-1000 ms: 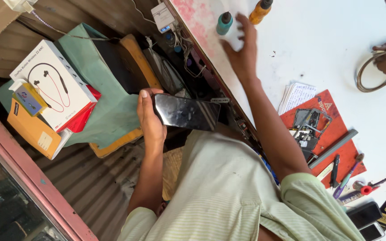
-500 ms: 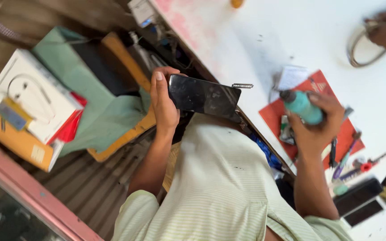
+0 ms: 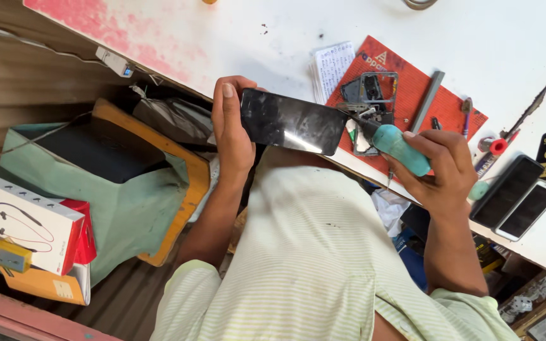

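Observation:
My left hand (image 3: 230, 129) grips one end of a black phone screen panel (image 3: 293, 121), held flat above my lap at the white table's edge. My right hand (image 3: 442, 169) is closed around a teal bottle (image 3: 400, 148) with a dark nozzle. The nozzle tip touches the right edge of the panel. Behind the bottle, a red work mat (image 3: 406, 95) carries an opened phone frame (image 3: 374, 95) and small parts.
Two phones (image 3: 516, 197) lie at the right of the white table (image 3: 235, 38), beside a red-capped tool (image 3: 495, 146) and a grey bar (image 3: 426, 101). A paper pad (image 3: 330, 66) sits left of the mat. On the floor are a green bag (image 3: 127, 189) and a white earphone box (image 3: 23, 221).
My right hand reached across the table, took the teal bottle and brought it down to the panel's right edge. My left hand kept hold of the panel.

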Demonstrator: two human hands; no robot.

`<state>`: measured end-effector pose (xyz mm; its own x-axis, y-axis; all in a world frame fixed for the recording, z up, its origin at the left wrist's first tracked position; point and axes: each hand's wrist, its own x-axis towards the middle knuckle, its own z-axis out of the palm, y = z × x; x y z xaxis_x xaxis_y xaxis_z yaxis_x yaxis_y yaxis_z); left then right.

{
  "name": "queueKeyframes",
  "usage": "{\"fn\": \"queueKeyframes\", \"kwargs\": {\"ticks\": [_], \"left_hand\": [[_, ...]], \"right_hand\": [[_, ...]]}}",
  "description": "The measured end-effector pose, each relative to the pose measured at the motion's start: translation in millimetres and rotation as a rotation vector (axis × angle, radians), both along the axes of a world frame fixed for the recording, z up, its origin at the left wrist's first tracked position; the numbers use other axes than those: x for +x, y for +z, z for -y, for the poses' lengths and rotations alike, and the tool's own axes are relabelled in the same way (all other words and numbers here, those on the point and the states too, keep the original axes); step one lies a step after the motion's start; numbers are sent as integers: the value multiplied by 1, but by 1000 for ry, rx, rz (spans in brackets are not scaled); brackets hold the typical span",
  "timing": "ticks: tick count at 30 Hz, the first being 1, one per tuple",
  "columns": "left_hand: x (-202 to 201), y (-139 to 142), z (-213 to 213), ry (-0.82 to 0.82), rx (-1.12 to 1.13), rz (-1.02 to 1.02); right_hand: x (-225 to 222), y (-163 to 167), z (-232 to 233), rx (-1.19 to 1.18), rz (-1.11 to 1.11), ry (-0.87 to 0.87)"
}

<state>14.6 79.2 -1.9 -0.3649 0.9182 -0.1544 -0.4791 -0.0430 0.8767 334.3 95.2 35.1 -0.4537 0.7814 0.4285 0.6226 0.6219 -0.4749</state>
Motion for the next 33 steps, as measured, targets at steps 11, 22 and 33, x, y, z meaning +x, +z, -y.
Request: {"fn": "queueKeyframes", "kwargs": {"ticks": [11, 22, 33], "left_hand": [[19, -1, -8, -14, 0, -16], [23, -2, -11, -31, 17, 5], [30, 1, -15, -47, 21, 5]], "right_hand": [[22, 2, -1, 19, 16, -27], [24, -1, -4, 4, 0, -25], [18, -5, -6, -11, -31, -32]]}}
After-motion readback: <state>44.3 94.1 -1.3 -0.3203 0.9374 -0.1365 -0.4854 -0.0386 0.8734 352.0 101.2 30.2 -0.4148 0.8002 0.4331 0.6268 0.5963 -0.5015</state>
